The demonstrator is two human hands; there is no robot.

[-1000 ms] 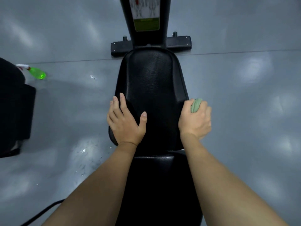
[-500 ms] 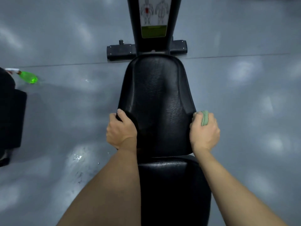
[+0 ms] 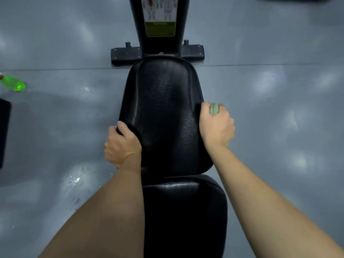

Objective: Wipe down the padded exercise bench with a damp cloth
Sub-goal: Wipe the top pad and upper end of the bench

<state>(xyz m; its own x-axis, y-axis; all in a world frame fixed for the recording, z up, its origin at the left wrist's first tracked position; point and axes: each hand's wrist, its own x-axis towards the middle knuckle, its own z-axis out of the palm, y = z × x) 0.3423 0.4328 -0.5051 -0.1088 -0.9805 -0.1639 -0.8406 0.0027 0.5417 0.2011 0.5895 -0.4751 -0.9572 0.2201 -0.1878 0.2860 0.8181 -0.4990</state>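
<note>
The black padded bench [image 3: 163,101] runs up the middle of the head view, with a long upper pad and a shorter lower pad [image 3: 184,211] nearer me. My left hand [image 3: 121,146] grips the left edge of the upper pad, its fingers curled under the side. My right hand [image 3: 216,125] holds a pale green cloth [image 3: 214,108] against the right edge of the same pad; only a small bunch of the cloth shows between the fingers.
The bench's black frame post [image 3: 160,25] with a label and a floor crossbar [image 3: 126,55] lie at the top. A green spray bottle [image 3: 13,83] lies on the grey floor at left, near a dark object [image 3: 3,131]. Wet spots [image 3: 76,180] mark the floor at lower left.
My left hand went from lying flat on the pad to gripping its left edge. My right hand with the cloth stayed at the pad's right edge, and the view shifted.
</note>
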